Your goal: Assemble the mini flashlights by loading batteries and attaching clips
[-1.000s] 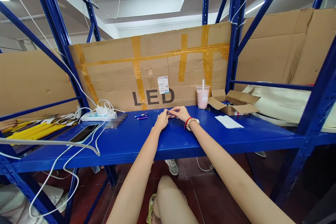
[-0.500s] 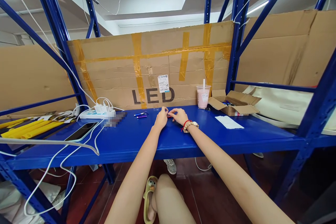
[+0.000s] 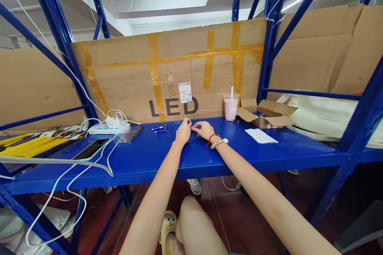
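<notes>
Over the middle of the blue shelf, my left hand [image 3: 183, 131] and my right hand [image 3: 204, 130] meet fingertip to fingertip. Both are closed in a pinch, and whatever sits between the fingers is too small and too covered to name. A red cord and a beaded bracelet [image 3: 219, 143] circle my right wrist. Left of my hands, a blue pen [image 3: 159, 128] and a purple pen-like piece [image 3: 160, 131] lie side by side on the shelf [image 3: 143, 159].
A pink drink cup [image 3: 231, 107] with a straw stands at the back right, beside an open cardboard box [image 3: 273, 121]. White paper [image 3: 261, 136] lies in front. On the left are a phone [image 3: 91, 149], a power strip [image 3: 104, 128] and loose white cables. Taped cardboard [image 3: 128, 83] closes the back.
The view has tilted slightly downward. My hands stay together at the same spot, with small finger movements; a small reddish piece glimpsed between them earlier is now mostly hidden.
</notes>
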Action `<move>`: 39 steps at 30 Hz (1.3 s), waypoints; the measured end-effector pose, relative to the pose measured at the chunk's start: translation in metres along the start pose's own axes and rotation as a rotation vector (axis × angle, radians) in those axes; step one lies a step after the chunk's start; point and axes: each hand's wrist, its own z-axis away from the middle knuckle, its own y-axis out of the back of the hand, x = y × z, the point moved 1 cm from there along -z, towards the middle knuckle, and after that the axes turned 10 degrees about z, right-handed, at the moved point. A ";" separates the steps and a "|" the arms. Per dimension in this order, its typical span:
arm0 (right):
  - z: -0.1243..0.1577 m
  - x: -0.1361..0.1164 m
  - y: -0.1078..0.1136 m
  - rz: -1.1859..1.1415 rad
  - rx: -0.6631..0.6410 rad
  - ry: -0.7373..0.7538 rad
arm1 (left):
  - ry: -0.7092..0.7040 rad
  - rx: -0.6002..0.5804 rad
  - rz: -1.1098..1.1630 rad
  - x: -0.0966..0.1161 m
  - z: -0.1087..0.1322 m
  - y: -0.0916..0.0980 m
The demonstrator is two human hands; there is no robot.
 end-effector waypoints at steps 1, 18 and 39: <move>0.000 0.000 0.001 0.003 0.008 -0.007 | 0.006 0.001 -0.007 0.001 0.000 0.000; -0.001 0.003 0.002 -0.021 0.117 -0.030 | -0.067 -0.032 -0.033 -0.006 -0.006 -0.005; -0.001 0.005 0.003 -0.191 0.188 -0.052 | -0.027 -0.129 -0.117 0.002 0.006 0.000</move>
